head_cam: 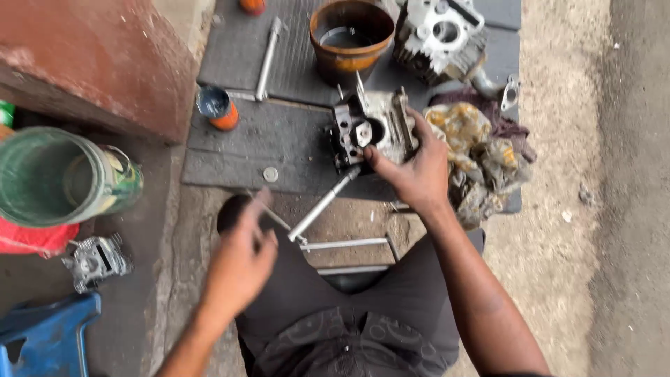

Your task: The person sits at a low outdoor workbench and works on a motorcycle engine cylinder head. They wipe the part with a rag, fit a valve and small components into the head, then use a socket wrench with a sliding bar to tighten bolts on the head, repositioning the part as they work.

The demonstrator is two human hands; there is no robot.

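My right hand [417, 167] grips a grey metal engine cylinder head [370, 129] that rests on a dark rubber mat [279, 139]. A long silver socket wrench [324, 204] pokes into the part from below, its handle lying toward my knees. My left hand [241, 262] is blurred, fingers loosely curled, hovering over the ground to the left of the wrench handle. Whether it holds a small thing is unclear.
A brown pot [351, 38] and another engine part [440, 38] sit at the back. A dirty rag [481, 164] lies right. A small orange can [218, 107], a silver bar [266, 59], a washer [270, 174], a green bucket [56, 178], a small engine piece [96, 262] and a blue stool [45, 342] are left.
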